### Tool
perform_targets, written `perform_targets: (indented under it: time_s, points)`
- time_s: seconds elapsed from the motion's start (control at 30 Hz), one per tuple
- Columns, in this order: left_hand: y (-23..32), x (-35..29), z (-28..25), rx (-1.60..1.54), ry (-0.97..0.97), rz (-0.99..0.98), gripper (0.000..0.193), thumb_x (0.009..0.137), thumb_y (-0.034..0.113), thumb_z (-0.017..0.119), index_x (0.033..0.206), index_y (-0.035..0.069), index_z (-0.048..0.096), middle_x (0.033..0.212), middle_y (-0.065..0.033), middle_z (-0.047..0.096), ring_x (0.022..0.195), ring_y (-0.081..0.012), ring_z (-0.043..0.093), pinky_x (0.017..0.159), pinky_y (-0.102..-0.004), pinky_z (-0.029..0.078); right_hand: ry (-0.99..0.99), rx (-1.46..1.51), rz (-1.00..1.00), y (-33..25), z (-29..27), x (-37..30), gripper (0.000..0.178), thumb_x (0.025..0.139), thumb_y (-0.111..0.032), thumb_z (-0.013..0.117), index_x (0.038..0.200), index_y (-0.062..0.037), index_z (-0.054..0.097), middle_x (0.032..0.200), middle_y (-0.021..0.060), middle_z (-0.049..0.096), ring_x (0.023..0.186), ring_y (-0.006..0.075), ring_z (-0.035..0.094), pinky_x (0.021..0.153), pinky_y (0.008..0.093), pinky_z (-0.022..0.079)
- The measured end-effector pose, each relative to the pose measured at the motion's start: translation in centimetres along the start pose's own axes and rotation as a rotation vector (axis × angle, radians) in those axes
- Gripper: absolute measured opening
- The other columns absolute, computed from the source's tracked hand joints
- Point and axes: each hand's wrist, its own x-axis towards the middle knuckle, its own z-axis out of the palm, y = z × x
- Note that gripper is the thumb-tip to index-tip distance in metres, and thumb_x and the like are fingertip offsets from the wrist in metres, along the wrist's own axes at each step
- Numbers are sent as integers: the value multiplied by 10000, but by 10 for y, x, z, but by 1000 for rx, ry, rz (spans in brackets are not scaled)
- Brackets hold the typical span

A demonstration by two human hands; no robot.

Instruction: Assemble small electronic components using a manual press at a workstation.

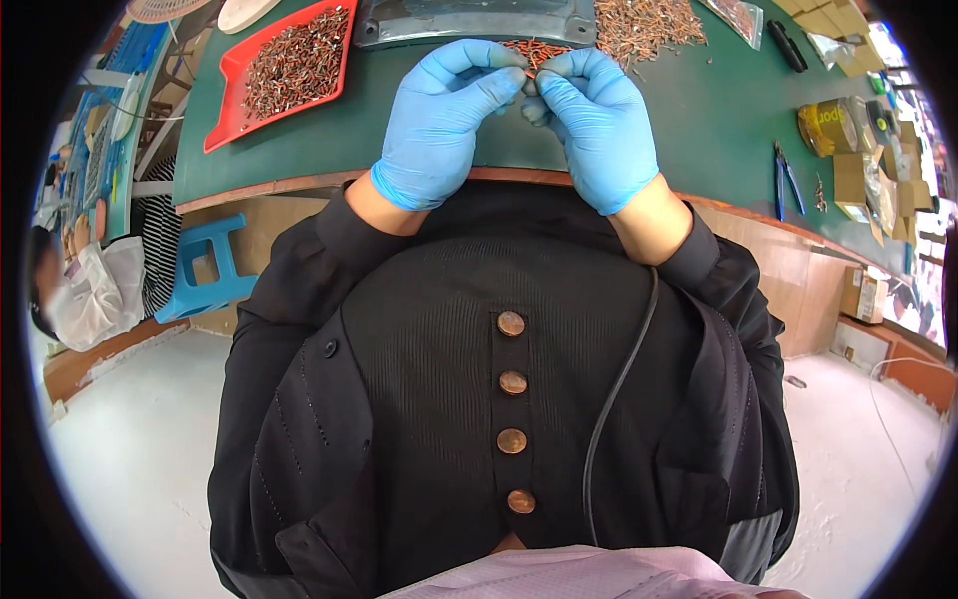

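Both of my hands wear light blue gloves and meet over the near part of the green table. The fingers of my left hand are pinched together, the thumb against the forefinger. My right hand makes the same pinch, its fingertips almost touching the left ones. A speck of reddish brown shows where the fingertips meet, too small to make out. Just behind them lies a small heap of thin reddish-orange parts, partly hidden by my hands.
A red tray of small brown-and-silver parts stands left. Behind my hands are a grey tray and a loose orange-brown pile. Blue-handled pliers and a yellow tape roll lie right. Another person's hand shows far left.
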Motion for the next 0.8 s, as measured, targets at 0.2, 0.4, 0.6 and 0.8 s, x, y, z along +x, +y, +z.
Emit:
perform_targets:
  time_s: [0.2,0.4,0.6,0.8]
  points:
    - [12,0,-2,237,17,22,152,846,54,615,994,21,604,890,-8,598,776,-70,523,716,-208,426,23,-207,-131,-1,4,6,78,879,5,526,947,11,488,826,71,566,720,118,554,678,237,469]
    - [21,14,-18,544,25,183,115,806,32,648,919,21,633,827,-2,606,704,-57,529,648,-199,440,-20,-333,-209,-5,11,29,91,868,19,532,945,6,485,815,68,564,688,107,542,649,226,461]
    - [34,35,-35,759,99,368,124,753,38,678,869,12,640,743,-39,594,619,-69,533,565,-213,444,-30,-324,-99,-10,28,59,91,874,-9,533,946,5,479,794,61,561,680,100,538,640,224,456]
    - [49,79,-42,676,177,350,115,748,61,672,853,17,657,721,-35,616,589,-64,529,546,-217,436,24,-184,-189,-21,38,107,100,871,-38,548,949,9,506,767,58,587,659,96,539,623,205,439]
